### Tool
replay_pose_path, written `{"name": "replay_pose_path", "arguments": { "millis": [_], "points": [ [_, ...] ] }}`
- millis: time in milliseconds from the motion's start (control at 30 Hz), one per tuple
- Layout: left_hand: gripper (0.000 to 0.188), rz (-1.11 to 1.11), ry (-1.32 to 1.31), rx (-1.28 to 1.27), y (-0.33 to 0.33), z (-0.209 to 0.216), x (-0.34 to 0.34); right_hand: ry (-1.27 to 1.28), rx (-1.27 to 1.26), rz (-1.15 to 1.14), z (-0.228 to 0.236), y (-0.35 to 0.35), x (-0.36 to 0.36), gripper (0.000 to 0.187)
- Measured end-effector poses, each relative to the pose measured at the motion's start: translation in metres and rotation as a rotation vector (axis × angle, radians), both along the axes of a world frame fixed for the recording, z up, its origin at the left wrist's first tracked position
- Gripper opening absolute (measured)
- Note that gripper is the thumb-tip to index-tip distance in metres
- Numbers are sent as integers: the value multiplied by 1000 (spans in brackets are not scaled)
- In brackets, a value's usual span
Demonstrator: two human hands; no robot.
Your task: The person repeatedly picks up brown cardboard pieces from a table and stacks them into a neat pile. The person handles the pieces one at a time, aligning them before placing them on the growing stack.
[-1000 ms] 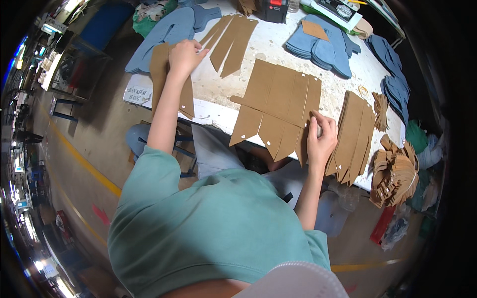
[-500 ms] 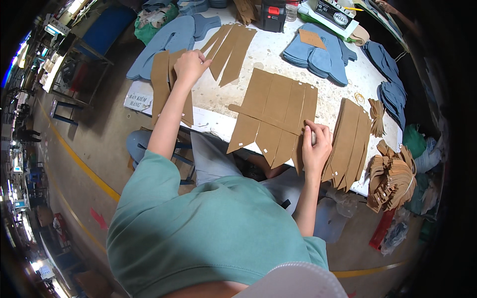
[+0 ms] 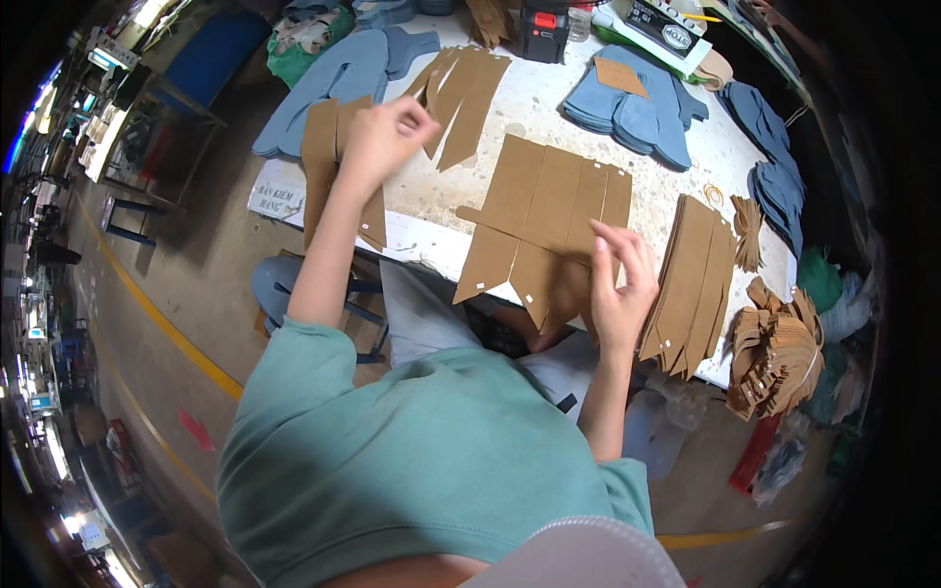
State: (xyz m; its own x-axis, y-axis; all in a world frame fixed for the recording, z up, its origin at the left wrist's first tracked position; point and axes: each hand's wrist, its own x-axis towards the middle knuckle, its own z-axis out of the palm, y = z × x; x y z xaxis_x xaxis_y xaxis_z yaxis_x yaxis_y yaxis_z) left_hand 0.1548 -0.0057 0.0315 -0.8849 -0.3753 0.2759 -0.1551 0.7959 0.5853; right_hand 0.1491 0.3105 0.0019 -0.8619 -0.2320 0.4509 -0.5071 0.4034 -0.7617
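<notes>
Flat brown pieces (image 3: 549, 201), like leather or fabric cut to shape, lie in two overlapping rows before me; some carry small white tags. Over their right end hovers my right hand (image 3: 627, 284), thumb and fingers apart, casting a shadow on them. My left hand (image 3: 380, 142), slightly blurred, has its fingers curled beside the loose brown strips (image 3: 475, 108) farther back. Whether a strip is pinched in it is hidden. Beneath the left wrist are longer brown pieces (image 3: 319, 162). To the right of my right hand lies a stack of tagged brown strips (image 3: 691, 279).
Blue cut pieces are stacked at back left (image 3: 338, 83), back right (image 3: 632, 108) and along the right edge (image 3: 774, 201). A fanned brown bundle (image 3: 774, 348) sits at the right corner, near rubber bands (image 3: 713, 194). A black device (image 3: 542, 34) stands at the back.
My right hand has lifted off the brown pieces and its fingers have spread. My left hand has shifted slightly right, and the leftmost loose strips beside it look bent.
</notes>
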Motion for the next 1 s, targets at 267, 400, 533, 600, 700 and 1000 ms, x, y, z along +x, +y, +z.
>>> {"name": "replay_pose_path", "arguments": {
  "millis": [267, 400, 533, 600, 700, 1000],
  "points": [
    [9, -516, -142, 428, 88, 15, 62, -374, -291, 463, 6, -54, 28, 25],
    [6, -409, -145, 596, 66, -5, 68, -403, -47, 472, 0, -15, 23, 22],
    [7, -332, -192, 698, 53, -33, 70, -605, -40, 298, -6, 19, 21, 20],
    [8, -268, -234, 661, 51, -43, 67, -386, 83, 160, -11, 28, 19, 18],
    [12, -173, -232, 457, 51, -50, 66, -184, 322, -78, -17, 34, 17, 16],
    [11, -201, -223, 521, 48, -46, 61, -126, 286, -151, -26, 33, 19, 17]
  ]
}}
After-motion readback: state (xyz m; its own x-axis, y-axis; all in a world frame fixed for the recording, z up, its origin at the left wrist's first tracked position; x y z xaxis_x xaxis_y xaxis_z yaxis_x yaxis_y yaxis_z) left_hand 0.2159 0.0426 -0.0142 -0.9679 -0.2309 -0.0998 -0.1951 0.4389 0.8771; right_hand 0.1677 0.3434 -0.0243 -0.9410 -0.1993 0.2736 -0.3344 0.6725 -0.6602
